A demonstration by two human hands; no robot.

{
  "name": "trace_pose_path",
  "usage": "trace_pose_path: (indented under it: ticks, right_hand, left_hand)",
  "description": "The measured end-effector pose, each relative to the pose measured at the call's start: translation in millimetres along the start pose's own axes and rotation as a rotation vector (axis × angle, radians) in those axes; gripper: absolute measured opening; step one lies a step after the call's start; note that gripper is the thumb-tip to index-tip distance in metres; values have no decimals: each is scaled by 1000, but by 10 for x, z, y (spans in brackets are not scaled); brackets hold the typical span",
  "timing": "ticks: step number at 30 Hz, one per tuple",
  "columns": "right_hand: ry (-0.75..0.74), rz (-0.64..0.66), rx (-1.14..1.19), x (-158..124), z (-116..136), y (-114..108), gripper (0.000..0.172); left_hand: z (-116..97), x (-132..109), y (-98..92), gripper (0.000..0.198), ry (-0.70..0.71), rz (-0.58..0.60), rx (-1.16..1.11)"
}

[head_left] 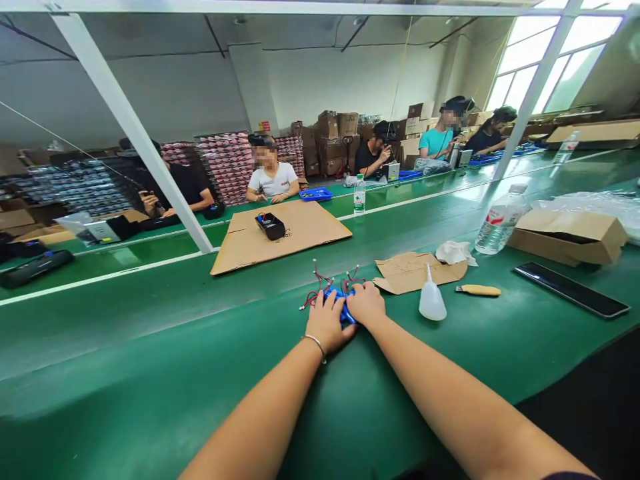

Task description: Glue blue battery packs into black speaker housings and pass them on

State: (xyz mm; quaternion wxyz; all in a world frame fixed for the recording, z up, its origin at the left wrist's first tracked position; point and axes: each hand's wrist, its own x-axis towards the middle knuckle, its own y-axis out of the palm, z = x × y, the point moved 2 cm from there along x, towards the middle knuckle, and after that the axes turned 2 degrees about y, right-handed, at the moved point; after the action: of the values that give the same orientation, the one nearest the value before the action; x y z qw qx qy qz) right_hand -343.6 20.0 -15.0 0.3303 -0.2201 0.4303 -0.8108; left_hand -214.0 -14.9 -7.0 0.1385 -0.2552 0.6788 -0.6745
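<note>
Both my hands rest together on the green belt (150,373), closed over a small blue part (345,312) with red wires (315,293) sticking out past my fingers. My left hand (327,323), with a thin bracelet at the wrist, grips the part's left side. Pressed against it, my right hand (367,305) grips the right side. Most of the blue part is hidden under my fingers.
A white squeeze bottle (431,300), a yellow utility knife (477,290), torn cardboard (415,270) and a water bottle (500,220) lie to the right. A cardboard box (570,235) and a black strip (570,288) are further right. Several people sit across the belt beyond a cardboard sheet (285,233).
</note>
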Motion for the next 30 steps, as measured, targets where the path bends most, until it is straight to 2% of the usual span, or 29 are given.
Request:
trace_pose_path:
  ticks: [3,6,9,11,13,15,19,21,24,27,30]
  right_hand:
    - [10,-13,37,54,76,26,39]
    - [32,-61,75,60,66,-12,40]
    - [-27,-167,92,47,16,-131,42]
    - [-158,-195,84,30,20,-191,39]
    - [-316,-153,62,6,70,-183,37]
    - [-399,-83,25,-11,141,-117,35]
    - [-296,14,-81,51,282,15,39]
    - [-220,67,-136,143,347,20,43]
    - [-135,213,-213,327,437,-26,41]
    - [-139,328,-262,476,536,-72,39]
    - [-214,360,-275,525,639,-52,43]
  left_hand:
    - [234,167,-46,74,140,27,46]
    - [339,263,-68,74,217,61,35]
    - [327,260,-69,75,168,68,9]
    - [289,201,-70,75,109,59,-11]
    - [252,95,-84,77,62,54,-27]
    - [220,-60,-112,80,35,68,-42]
    - [163,-495,-188,84,12,112,-65]
    - [140,-735,-219,82,19,118,-58]
    - [126,-1044,-240,75,30,135,-35]
    - [127,-1229,-242,69,25,146,-26]
    - [121,-1290,-243,68,20,152,-31]
